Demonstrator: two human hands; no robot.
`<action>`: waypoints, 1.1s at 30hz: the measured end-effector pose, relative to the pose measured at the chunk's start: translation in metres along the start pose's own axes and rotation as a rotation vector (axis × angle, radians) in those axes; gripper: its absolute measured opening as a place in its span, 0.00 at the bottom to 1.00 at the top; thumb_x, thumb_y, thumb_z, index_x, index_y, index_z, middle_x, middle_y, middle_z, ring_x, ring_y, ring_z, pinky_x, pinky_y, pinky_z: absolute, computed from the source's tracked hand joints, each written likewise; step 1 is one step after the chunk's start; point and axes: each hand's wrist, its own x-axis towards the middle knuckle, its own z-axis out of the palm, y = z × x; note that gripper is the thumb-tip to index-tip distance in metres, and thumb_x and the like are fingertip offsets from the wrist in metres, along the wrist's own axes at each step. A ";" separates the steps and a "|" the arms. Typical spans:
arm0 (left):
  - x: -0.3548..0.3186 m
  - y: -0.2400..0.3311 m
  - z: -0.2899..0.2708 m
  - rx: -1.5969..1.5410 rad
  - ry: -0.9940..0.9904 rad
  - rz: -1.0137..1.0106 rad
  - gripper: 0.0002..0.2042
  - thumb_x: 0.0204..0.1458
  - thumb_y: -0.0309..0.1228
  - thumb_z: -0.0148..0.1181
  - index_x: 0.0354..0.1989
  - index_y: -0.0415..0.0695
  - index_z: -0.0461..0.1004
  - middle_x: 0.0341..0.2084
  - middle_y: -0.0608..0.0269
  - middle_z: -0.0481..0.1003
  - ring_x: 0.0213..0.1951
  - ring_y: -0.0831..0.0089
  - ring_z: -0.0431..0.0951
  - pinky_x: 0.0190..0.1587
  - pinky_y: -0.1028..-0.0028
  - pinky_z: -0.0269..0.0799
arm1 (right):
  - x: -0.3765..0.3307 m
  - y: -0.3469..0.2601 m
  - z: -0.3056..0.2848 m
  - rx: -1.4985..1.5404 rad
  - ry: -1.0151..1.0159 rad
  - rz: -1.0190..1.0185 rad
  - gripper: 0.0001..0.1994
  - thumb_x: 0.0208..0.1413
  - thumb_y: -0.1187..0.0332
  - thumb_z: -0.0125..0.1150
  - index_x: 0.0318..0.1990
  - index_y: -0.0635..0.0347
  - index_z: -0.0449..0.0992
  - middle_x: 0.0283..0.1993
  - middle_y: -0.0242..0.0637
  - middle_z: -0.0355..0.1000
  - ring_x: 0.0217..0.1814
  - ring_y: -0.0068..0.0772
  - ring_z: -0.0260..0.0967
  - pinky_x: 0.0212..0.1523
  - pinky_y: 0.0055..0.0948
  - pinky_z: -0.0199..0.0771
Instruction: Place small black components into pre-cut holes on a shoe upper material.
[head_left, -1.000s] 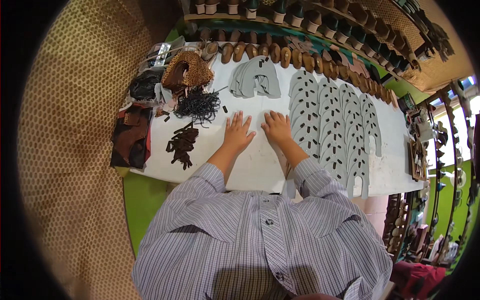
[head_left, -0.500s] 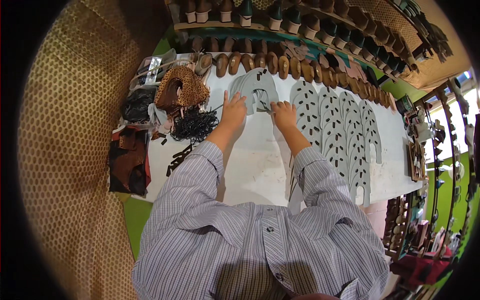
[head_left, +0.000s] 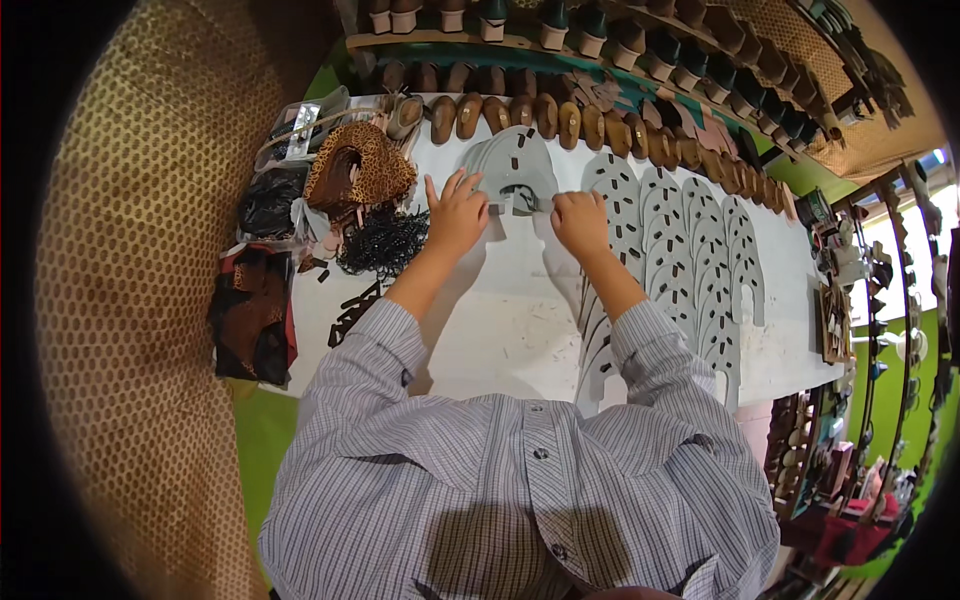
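L hand [head_left: 460, 217] and R hand [head_left: 580, 222] have left their flat spots on the table [head_left: 500, 300] and gone up to the grey stack [head_left: 520, 165]; to me that means handling, not resting. L hand: fingers fanned wide, thumb side by the stack's near L leg; can't tell if it's pinching. R hand: curled narrow, apparently pinching the near R leg. Stack's btwn & just beyond both. L of L hand: black cord tangle [head_left: 380, 245], leopard-print pcs [head_left: 390, 170]. R of R hand: overlapping grey pcs w/ dark tabs [head_left: 665, 230]. Farther out: brown shoe forms [head_left: 545, 117].
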 end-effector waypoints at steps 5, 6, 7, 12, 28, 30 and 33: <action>-0.063 0.007 -0.026 -0.027 -0.087 0.007 0.02 0.43 0.30 0.59 0.26 0.50 0.74 0.48 0.69 0.68 0.58 0.62 0.59 0.59 0.39 0.34 | -0.054 -0.021 -0.025 0.025 -0.040 -0.254 0.07 0.43 0.68 0.57 0.32 0.54 0.72 0.33 0.31 0.70 0.43 0.32 0.67 0.55 0.46 0.58; -0.078 0.010 -0.031 -0.044 -0.103 0.026 0.02 0.42 0.30 0.59 0.26 0.50 0.74 0.48 0.69 0.69 0.58 0.62 0.59 0.59 0.39 0.34 | -0.067 -0.023 -0.027 0.042 -0.067 -0.261 0.07 0.42 0.68 0.57 0.32 0.54 0.72 0.34 0.31 0.70 0.46 0.32 0.66 0.55 0.46 0.57; -0.092 0.014 -0.036 -0.062 -0.119 0.043 0.02 0.42 0.30 0.59 0.26 0.50 0.74 0.47 0.69 0.69 0.58 0.62 0.59 0.59 0.39 0.34 | -0.080 -0.024 -0.030 0.049 -0.076 -0.260 0.07 0.42 0.68 0.57 0.32 0.54 0.72 0.34 0.31 0.70 0.46 0.32 0.66 0.55 0.46 0.57; -0.162 0.027 -0.054 -0.061 -0.278 0.088 0.05 0.43 0.34 0.61 0.29 0.51 0.74 0.47 0.68 0.69 0.58 0.61 0.59 0.58 0.38 0.31 | -0.138 -0.031 -0.044 0.110 -0.153 -0.358 0.08 0.42 0.66 0.58 0.32 0.53 0.72 0.40 0.32 0.68 0.55 0.37 0.60 0.58 0.47 0.54; -0.176 0.089 0.012 -0.034 -0.315 -0.164 0.30 0.52 0.45 0.48 0.60 0.40 0.56 0.61 0.50 0.52 0.64 0.56 0.48 0.62 0.50 0.37 | -0.169 -0.075 0.021 0.194 -0.218 -0.109 0.29 0.57 0.52 0.42 0.60 0.63 0.56 0.65 0.47 0.51 0.68 0.45 0.44 0.64 0.50 0.43; -0.184 0.093 0.007 -0.018 -0.330 -0.170 0.31 0.52 0.45 0.48 0.60 0.39 0.54 0.62 0.50 0.52 0.64 0.57 0.48 0.63 0.50 0.37 | -0.176 -0.074 0.016 0.195 -0.263 -0.096 0.30 0.57 0.51 0.41 0.61 0.63 0.54 0.66 0.46 0.49 0.69 0.45 0.42 0.65 0.49 0.41; -0.194 0.097 -0.004 -0.007 -0.361 -0.173 0.31 0.52 0.45 0.48 0.61 0.39 0.53 0.62 0.51 0.51 0.65 0.58 0.47 0.63 0.50 0.36 | -0.189 -0.074 0.007 0.190 -0.321 -0.073 0.31 0.58 0.50 0.40 0.62 0.62 0.52 0.67 0.45 0.46 0.70 0.44 0.39 0.66 0.49 0.37</action>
